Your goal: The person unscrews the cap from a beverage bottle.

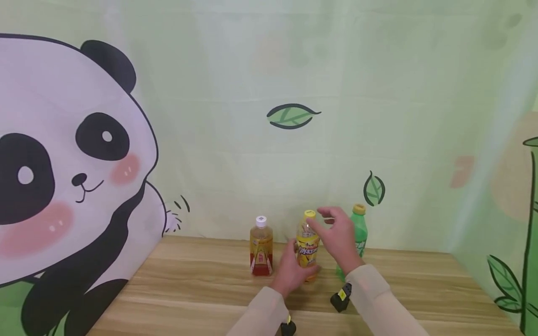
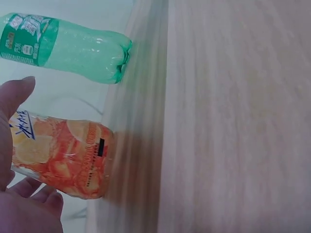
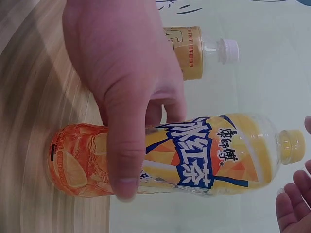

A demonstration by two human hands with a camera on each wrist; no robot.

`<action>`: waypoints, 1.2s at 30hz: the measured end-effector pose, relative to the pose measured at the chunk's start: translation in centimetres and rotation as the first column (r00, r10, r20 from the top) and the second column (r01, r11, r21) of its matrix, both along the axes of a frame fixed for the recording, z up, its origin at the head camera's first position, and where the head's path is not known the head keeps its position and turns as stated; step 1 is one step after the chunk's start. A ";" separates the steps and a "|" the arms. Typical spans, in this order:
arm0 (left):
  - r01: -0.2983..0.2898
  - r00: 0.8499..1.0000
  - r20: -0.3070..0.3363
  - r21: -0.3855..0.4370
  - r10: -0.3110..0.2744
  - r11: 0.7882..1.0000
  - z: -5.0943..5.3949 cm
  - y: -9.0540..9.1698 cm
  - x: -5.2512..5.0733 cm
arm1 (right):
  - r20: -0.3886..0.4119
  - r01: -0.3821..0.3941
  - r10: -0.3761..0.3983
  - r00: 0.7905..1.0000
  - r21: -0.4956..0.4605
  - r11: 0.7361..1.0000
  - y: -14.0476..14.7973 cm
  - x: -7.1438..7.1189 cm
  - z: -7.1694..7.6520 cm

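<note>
An iced tea bottle [image 1: 308, 249] with an orange-yellow label and yellow cap stands upright on the wooden table. My left hand [image 1: 292, 270] is around its lower body, fingers on one side and a straight thumb across the front. In the left wrist view, the thumb [image 2: 19, 92] shows a gap from the bottle. My right hand [image 1: 338, 233] is beside the cap [image 3: 293, 145], thumb and fingers spread around it and apart from it. A green bottle [image 1: 359, 228] with a gold-coloured cap stands behind the right hand, partly hidden by it.
A bottle of reddish-brown drink [image 1: 261, 249] with a white cap stands left of the iced tea bottle. The wooden table [image 1: 189, 280] meets a pale green backdrop [image 1: 218, 140] printed with a panda and leaves.
</note>
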State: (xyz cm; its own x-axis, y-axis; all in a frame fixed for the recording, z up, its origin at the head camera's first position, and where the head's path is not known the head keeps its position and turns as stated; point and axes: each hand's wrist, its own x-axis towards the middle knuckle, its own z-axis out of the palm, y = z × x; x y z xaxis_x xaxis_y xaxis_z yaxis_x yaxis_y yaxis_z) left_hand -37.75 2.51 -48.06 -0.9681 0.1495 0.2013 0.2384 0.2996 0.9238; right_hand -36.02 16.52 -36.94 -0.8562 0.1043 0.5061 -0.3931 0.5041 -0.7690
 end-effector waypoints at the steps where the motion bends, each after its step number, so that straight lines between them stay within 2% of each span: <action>1: 0.001 1.000 -0.004 0.007 -0.001 1.000 -0.1 0.1 -0.1 | 0.004 -0.002 0.002 1.000 0.000 1.000 0.0 -0.1 0.0; 5: 0.003 1.000 -0.011 0.021 -0.003 1.000 -0.4 0.3 -0.3 | 0.025 -0.008 0.008 1.000 0.001 1.000 -0.2 -0.5 -0.1; 13: 0.029 1.000 -0.003 0.041 -0.029 0.999 -1.0 0.6 -1.1 | 0.137 -0.014 0.022 0.990 -0.062 0.998 0.0 -1.2 -0.5; 19: 0.044 0.999 0.006 0.055 -0.045 0.998 -1.5 0.7 -1.8 | 0.153 -0.037 0.049 0.987 -0.080 0.996 0.0 -1.7 -0.6; 26: 0.059 0.998 -0.015 0.036 -0.058 0.998 -1.9 1.0 -2.4 | 0.168 -0.051 0.070 0.983 -0.114 0.992 0.0 -1.7 -0.3; 32: 0.059 0.998 0.010 0.049 -0.060 0.997 -2.0 1.0 -2.7 | 0.180 -0.062 0.087 0.980 -0.140 0.988 -0.1 -1.7 -0.1; 36: 0.063 0.998 -0.003 0.052 -0.062 0.997 -1.9 1.0 -2.9 | 0.180 -0.062 0.092 0.979 -0.165 0.984 -0.2 -1.9 -0.1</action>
State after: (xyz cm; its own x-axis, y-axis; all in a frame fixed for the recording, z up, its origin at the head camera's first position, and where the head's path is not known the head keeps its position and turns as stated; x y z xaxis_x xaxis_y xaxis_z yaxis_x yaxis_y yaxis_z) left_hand -40.62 3.52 -50.01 -0.9568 0.1990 0.2120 0.2567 0.2356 0.9374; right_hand -37.89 16.35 -37.04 -0.9423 0.1004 0.3194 -0.2682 0.3444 -0.8997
